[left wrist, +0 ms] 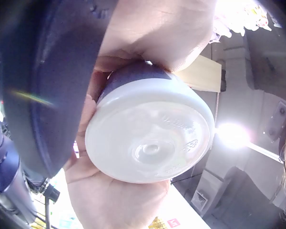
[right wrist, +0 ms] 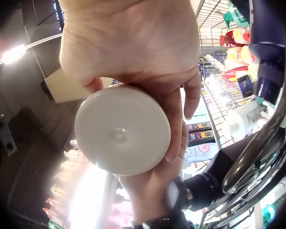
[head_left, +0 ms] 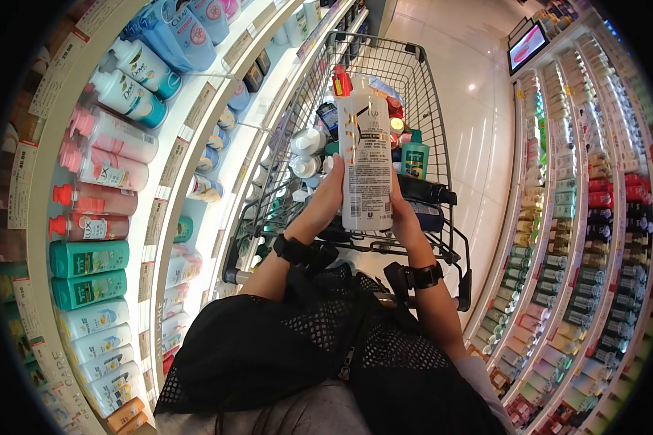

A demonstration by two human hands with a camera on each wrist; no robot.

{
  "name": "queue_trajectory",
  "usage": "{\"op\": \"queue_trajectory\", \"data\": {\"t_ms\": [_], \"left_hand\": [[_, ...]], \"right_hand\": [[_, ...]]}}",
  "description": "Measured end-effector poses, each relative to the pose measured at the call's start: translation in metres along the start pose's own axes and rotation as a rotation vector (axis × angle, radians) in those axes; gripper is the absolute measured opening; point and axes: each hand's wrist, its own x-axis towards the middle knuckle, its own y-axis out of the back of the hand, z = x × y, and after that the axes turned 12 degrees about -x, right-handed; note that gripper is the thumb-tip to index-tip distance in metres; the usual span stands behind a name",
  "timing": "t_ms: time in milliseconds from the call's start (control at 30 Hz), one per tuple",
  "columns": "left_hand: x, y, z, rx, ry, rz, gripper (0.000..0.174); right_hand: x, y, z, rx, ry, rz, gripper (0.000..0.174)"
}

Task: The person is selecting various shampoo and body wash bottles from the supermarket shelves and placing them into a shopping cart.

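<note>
A large white bottle (head_left: 367, 156) stands upright between my two hands, its label of dense small print and a U-shaped logo facing me. My left hand (head_left: 326, 194) grips its lower left side. From the right, my right hand (head_left: 405, 210) curls its fingers round it. Both wrist views look up at the bottle's round white base (right wrist: 121, 136); faint raised marks show on it in the left wrist view. Beyond the bottle is a wire shopping cart (head_left: 437, 94) loaded with toiletries, among them a green bottle (head_left: 414, 156) and several white bottles (head_left: 308, 141).
Shelves on the left hold pump bottles (head_left: 116, 163), green bottles (head_left: 91, 288) and blue pouches (head_left: 178, 36). A tiled aisle floor (head_left: 479, 138) runs along the cart's right side. Farther right are curved shelves (head_left: 559, 239) of small bottles, with a lit screen (head_left: 527, 48) above.
</note>
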Motion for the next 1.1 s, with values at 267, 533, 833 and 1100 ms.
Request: {"op": "queue_trajectory", "data": {"t_ms": [267, 533, 833, 1100], "left_hand": [[0.001, -0.004, 0.005, -0.146, 0.046, 0.042, 0.060], [0.002, -0.003, 0.006, -0.233, 0.099, 0.055, 0.059], [0.006, 0.010, 0.002, -0.312, 0.086, -0.024, 0.056], [0.007, 0.016, 0.000, -0.324, 0.089, -0.104, 0.058]], "right_hand": [[0.002, 0.005, 0.007, 0.128, -0.053, -0.104, 0.065], [0.008, -0.004, -0.004, 0.189, 0.086, -0.139, 0.072], [0.003, -0.007, -0.016, -0.085, 0.167, -0.135, 0.078], [0.003, -0.004, -0.019, -0.086, 0.227, -0.220, 0.087]]}}
